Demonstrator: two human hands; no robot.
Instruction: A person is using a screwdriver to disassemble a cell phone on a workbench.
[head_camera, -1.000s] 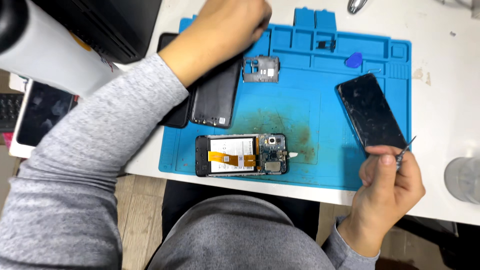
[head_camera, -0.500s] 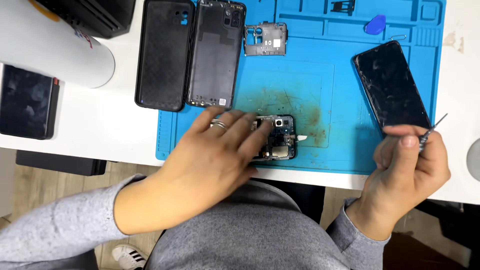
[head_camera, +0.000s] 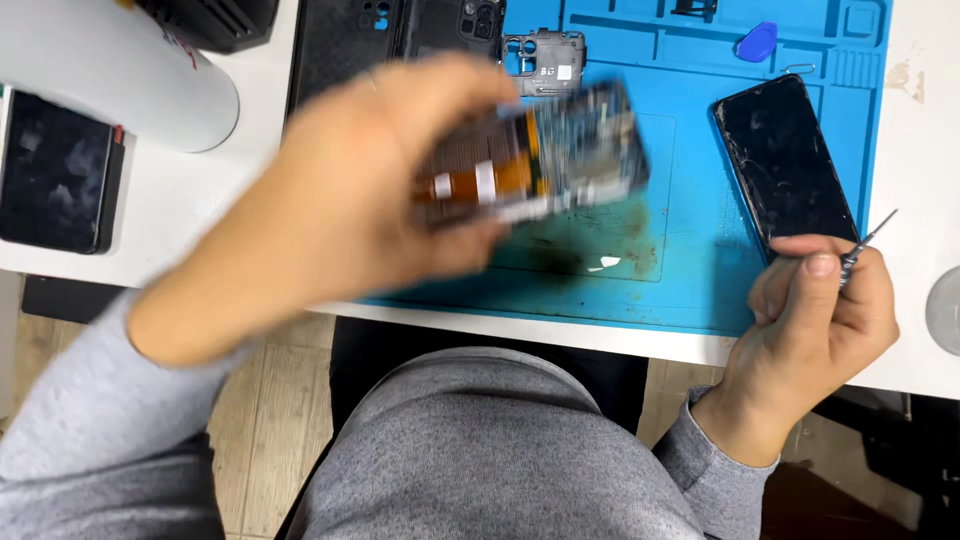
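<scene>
My left hand (head_camera: 340, 210) holds an opened phone body (head_camera: 540, 155) lifted above the blue repair mat (head_camera: 690, 270); the phone is blurred, with its orange flex and circuit parts showing. My right hand (head_camera: 810, 320) rests at the mat's front right corner, closed around a thin metal-tipped tool (head_camera: 868, 240). A black phone screen (head_camera: 785, 165) lies on the mat just above that hand. A small white scrap (head_camera: 603, 264) sits on the stained middle of the mat.
Two black back covers (head_camera: 400, 30) and a small metal frame (head_camera: 545, 60) lie at the mat's far edge. A blue pick (head_camera: 757, 40) sits at top right. A white cylinder (head_camera: 120, 70) and a dark phone (head_camera: 55, 170) are on the left.
My left hand came down from the far covers, closed on the opened phone at the mat's front and lifted it off the mat. The right hand stayed put with its tool.
</scene>
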